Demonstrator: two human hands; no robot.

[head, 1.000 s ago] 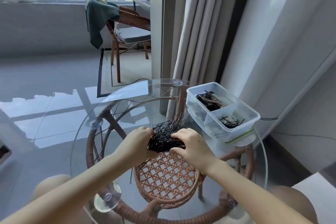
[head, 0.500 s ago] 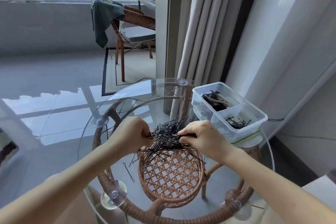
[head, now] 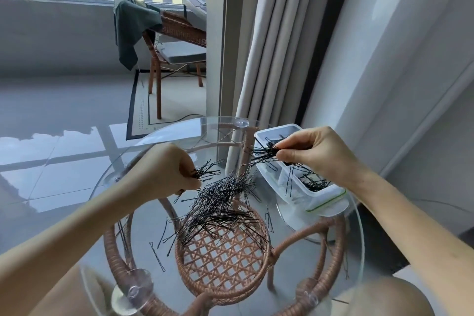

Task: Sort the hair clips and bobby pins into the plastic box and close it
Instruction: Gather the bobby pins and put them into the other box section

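Black metal bobby pins (head: 220, 202) lay heaped on the round glass table (head: 77, 161). The right hand (head: 315, 154) pinched a bunch over the clear plastic box (head: 323, 197). The left hand (head: 166, 172) pinched a few beside the heap.

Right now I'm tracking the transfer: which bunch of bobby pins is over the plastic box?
The bunch pinched in the right hand, held above the plastic box. The left hand's bunch and the big loose pile are over the glass table.

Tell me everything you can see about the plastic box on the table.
The plastic box is clear, rectangular and open, with a divider. It sits at the right of the glass table, apparently on its green-edged lid. Black bobby pins lie in its near compartment. The right hand holds a bunch of pins over it.
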